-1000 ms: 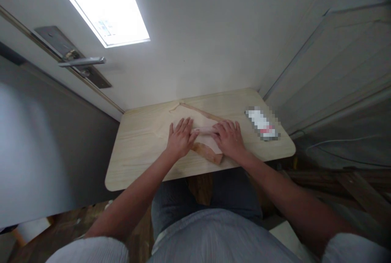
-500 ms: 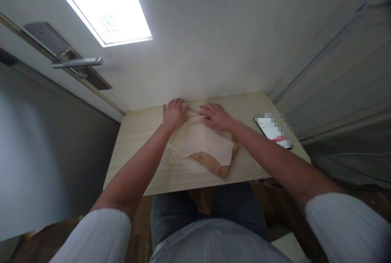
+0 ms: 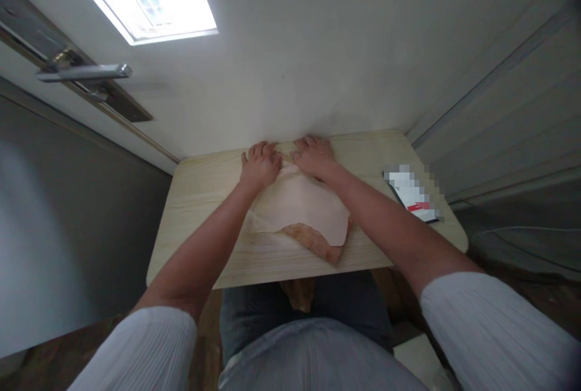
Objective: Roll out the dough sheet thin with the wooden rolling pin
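A pale peach sheet with an uneven front edge (image 3: 304, 200) lies on the table (image 3: 200, 197); its material is unclear. Beneath it, a corner of a brown mottled flat piece (image 3: 318, 243) sticks out toward me. My left hand (image 3: 262, 164) rests palm down at the sheet's far left edge, fingers stretched toward the wall. Across a small gap, my right hand (image 3: 313, 155) lies flat with fingers spread at the far edge of the sheet. Part of the sheet's far edge is hidden under both hands.
On the table's right side lies a white packet with a red mark (image 3: 415, 197), partly blurred out. Behind the table stands a white door with a window and a metal handle (image 3: 86, 72). My legs are under the near edge.
My right hand has slid farther away, toward the wall, with its fingers spreading. My left hand stays nearly in place. The view has shifted slightly.
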